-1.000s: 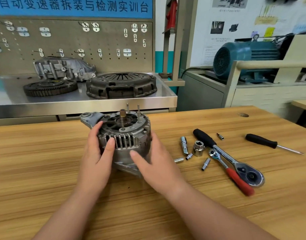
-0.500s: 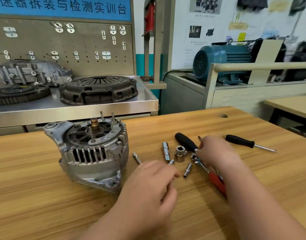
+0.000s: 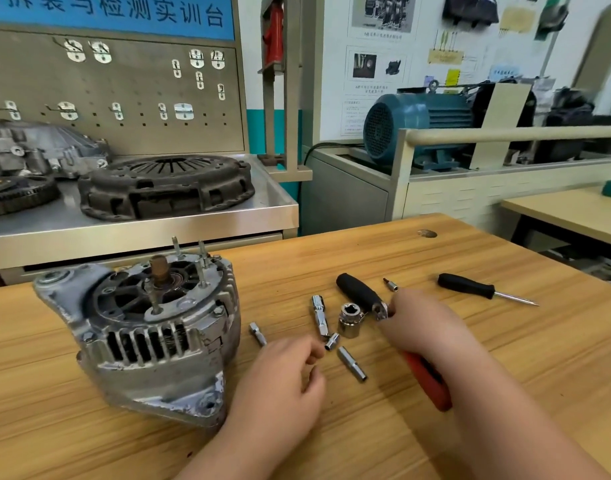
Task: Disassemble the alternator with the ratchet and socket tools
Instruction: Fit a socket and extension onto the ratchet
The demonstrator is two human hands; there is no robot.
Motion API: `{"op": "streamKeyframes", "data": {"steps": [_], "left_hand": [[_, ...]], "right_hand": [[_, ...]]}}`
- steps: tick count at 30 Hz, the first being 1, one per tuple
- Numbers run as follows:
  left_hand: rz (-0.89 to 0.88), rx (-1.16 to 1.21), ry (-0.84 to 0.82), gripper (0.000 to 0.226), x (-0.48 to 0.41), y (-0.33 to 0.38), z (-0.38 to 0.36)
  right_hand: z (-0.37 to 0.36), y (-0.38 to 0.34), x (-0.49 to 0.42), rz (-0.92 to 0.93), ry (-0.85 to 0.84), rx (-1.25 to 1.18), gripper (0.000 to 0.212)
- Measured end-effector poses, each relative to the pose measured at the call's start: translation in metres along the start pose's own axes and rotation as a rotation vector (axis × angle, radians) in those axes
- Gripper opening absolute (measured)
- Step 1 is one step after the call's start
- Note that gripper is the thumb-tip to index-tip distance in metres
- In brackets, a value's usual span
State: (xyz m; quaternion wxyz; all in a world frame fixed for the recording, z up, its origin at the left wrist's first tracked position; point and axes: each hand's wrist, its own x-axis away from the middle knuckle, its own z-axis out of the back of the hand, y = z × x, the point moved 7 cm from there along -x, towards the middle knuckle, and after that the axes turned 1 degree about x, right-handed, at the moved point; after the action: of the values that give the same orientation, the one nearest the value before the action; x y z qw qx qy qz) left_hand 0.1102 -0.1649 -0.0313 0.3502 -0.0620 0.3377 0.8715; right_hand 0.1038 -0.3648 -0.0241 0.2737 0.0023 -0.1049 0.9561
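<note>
The grey alternator [image 3: 151,337] stands on the wooden table [image 3: 505,358] at the left, shaft and studs pointing up, with neither hand on it. My right hand [image 3: 425,327] grips the red-handled ratchet [image 3: 430,382] near its head, which shows between my fingertips. The black-handled ratchet [image 3: 357,292] lies just behind, its head hidden under my hand. My left hand [image 3: 283,386] hovers with loosely curled fingers, holding nothing, its fingertips close to a small socket [image 3: 332,341]. A large socket [image 3: 351,319] stands beside it.
Loose pieces lie between the hands: an extension [image 3: 320,317], a long socket [image 3: 352,368] and a bit [image 3: 258,334] by the alternator. A small bit [image 3: 390,285] and a black screwdriver [image 3: 470,286] lie farther right. A steel bench [image 3: 193,220] with a clutch cover [image 3: 165,185] stands behind.
Both hands have let go of the alternator and moved right to the tools. My right hand has closed round the red-handled ratchet; my left hand has come near the small socket.
</note>
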Motion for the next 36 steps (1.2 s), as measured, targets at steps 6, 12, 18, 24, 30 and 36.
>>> {"op": "streamKeyframes", "data": {"steps": [6, 12, 18, 24, 30, 36], "left_hand": [[-0.021, -0.059, -0.007, 0.015, 0.001, 0.005, -0.010], [-0.024, -0.133, -0.014, 0.022, 0.001, 0.003, -0.015], [-0.065, -0.209, -0.071, 0.029, 0.002, 0.008, -0.025], [-0.168, -0.207, -0.148, 0.035, 0.002, 0.018, -0.035], [-0.185, -0.196, -0.188, 0.036, 0.003, 0.018, -0.039], [-0.104, -0.167, -0.156, 0.035, 0.003, 0.016, -0.029]], "right_hand": [[0.012, 0.006, -0.001, 0.033, 0.171, -0.571, 0.024], [0.005, -0.004, -0.004, 0.136, 0.243, -0.670, 0.025], [-0.011, -0.022, -0.003, 0.178, 0.076, -1.028, 0.029], [-0.023, -0.037, 0.006, 0.032, -0.529, -1.736, 0.041], [-0.009, -0.049, 0.019, 0.168, -0.838, -2.039, 0.042], [0.019, -0.002, 0.002, 0.144, -0.400, -2.149, 0.035]]}}
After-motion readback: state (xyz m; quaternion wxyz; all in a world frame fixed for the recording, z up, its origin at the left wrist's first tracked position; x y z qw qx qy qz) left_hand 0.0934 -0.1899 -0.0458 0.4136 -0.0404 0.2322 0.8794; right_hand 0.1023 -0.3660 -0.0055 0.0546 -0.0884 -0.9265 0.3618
